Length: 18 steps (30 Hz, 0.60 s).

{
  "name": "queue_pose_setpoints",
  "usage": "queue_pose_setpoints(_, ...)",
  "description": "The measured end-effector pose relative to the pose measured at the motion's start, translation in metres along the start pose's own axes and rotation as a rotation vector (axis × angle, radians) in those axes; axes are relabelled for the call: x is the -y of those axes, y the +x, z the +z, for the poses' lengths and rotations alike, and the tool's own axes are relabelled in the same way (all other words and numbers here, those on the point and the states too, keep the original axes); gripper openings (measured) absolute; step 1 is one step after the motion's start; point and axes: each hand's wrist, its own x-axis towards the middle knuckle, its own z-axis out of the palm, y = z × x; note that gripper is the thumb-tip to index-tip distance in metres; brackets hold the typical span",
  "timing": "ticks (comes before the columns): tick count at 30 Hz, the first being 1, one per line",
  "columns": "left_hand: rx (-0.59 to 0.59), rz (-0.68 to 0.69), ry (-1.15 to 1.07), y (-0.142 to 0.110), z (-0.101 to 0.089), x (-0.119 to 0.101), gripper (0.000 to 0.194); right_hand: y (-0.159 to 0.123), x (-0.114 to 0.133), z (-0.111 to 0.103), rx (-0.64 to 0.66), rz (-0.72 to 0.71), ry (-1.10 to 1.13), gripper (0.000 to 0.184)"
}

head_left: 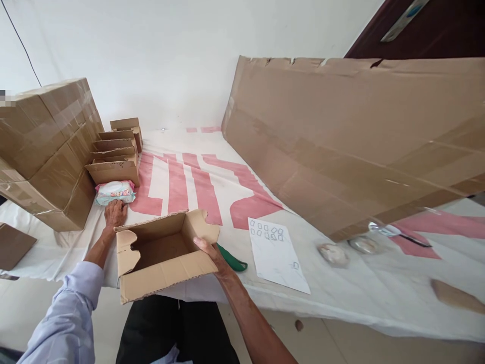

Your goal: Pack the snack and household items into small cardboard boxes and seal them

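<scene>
An open, empty cardboard box [166, 280] is tilted toward me at the table's front edge, flaps folded outward. My right hand [212, 253] grips its right end, thumb over the wall and the other fingers hidden behind. At the left, my left hand [115, 214] reaches past the box to a pack of wet wipes [115, 192], with curled fingers against its near edge. That pack lies flat in front of a row of small open cardboard boxes [113, 172]. Part of a green curved object [233, 260] shows beside the held box.
Large taped cartons [56, 151] are stacked at the left. A big cardboard sheet [341, 141] leans at the back right. On the white tablecloth [235, 202] with red print lie a paper with drawn shapes [276, 253], tape rolls [333, 254] and a dark-handled tool [411, 237].
</scene>
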Motion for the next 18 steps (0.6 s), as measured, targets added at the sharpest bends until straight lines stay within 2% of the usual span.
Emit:
queue_pose_setpoints(9,-0.01,-0.038,-0.011,0.0,0.003,-0.004,0.017,-0.007,0.011,0.003,0.035,0.034,0.03,0.087)
queue_pose_setpoints(14,-0.012,-0.072,-0.025,0.002,0.003,-0.003,0.018,-0.01,0.014,0.004,-0.005,-0.006,-0.003,0.086)
queue_pose_setpoints(18,-0.006,-0.101,-0.047,0.004,0.003,-0.001,0.022,-0.011,0.011,0.004,-0.018,0.024,0.02,0.082)
